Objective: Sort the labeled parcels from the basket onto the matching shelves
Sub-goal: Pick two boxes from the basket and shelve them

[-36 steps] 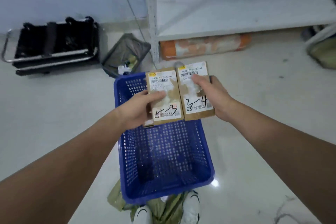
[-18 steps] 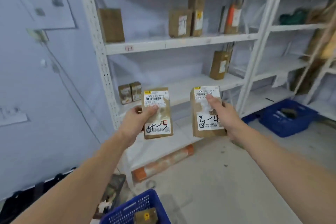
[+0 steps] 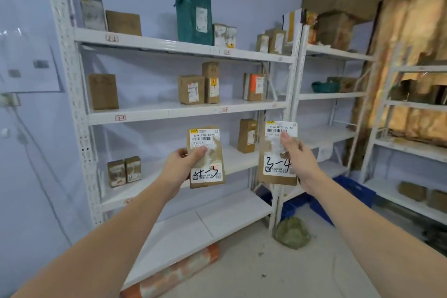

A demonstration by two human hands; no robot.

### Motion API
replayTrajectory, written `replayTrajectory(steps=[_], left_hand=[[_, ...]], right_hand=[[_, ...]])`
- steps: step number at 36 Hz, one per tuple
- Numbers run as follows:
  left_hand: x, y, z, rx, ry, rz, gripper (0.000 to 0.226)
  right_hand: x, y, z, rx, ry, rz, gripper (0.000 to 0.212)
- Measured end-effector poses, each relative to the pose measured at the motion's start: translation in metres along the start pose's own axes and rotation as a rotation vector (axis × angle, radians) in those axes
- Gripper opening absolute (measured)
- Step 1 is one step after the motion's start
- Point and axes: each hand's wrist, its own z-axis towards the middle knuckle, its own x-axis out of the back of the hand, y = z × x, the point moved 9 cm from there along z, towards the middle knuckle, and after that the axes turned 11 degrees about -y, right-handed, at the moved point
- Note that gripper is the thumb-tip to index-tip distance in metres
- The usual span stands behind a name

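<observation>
My left hand grips a brown parcel with a white label and the handwritten mark "4-3". My right hand grips a second brown parcel marked "3-4", thumb on its label. Both parcels are held upright in front of the white shelf rack. Red tags on the shelf edges read "2-2" and "3-2". The basket the parcels came from is out of view.
Several brown boxes and a green parcel stand on the shelves. A second rack stands to the right, a blue crate under it. An orange-white roll and a green bag lie on the floor.
The view has lifted from the blue basket on the floor up to the shelves. Both hands have risen with their parcels and moved apart.
</observation>
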Motion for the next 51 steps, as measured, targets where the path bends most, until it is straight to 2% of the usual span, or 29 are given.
replayTrajectory(steps=[4, 8, 16, 23, 34, 39, 41, 45, 51], left_hand=[[-0.037, 0.000, 0.020, -0.015, -0.005, 0.028, 0.042], [-0.066, 0.013, 0.042, -0.043, -0.018, 0.075, 0.041], [-0.082, 0.011, 0.099, -0.054, 0.019, 0.092, 0.043], [-0.079, -0.002, 0.174, -0.069, 0.043, 0.053, 0.056], [-0.105, -0.025, 0.296, -0.052, 0.035, 0.028, 0.047], [-0.108, -0.045, 0.346, -0.027, 0.065, 0.052, 0.049], [-0.109, -0.050, 0.365, -0.019, 0.087, 0.049, 0.048], [-0.112, -0.064, 0.398, -0.014, 0.148, 0.051, 0.046], [-0.112, -0.082, 0.439, -0.003, 0.243, 0.047, 0.049]], right_hand=[[0.041, 0.000, 0.009, 0.041, -0.014, -0.003, 0.043], [0.073, 0.001, 0.028, 0.056, -0.012, 0.009, 0.053], [0.108, 0.016, 0.097, 0.034, -0.024, 0.098, 0.052], [0.114, 0.029, 0.174, 0.056, -0.054, 0.114, 0.045], [0.133, 0.052, 0.297, 0.020, -0.106, 0.096, 0.055], [0.145, 0.070, 0.354, 0.029, -0.154, 0.018, 0.084], [0.154, 0.073, 0.381, 0.038, -0.164, 0.008, 0.079], [0.174, 0.089, 0.439, 0.028, -0.171, 0.050, 0.051], [0.186, 0.114, 0.514, 0.020, -0.247, 0.076, 0.050]])
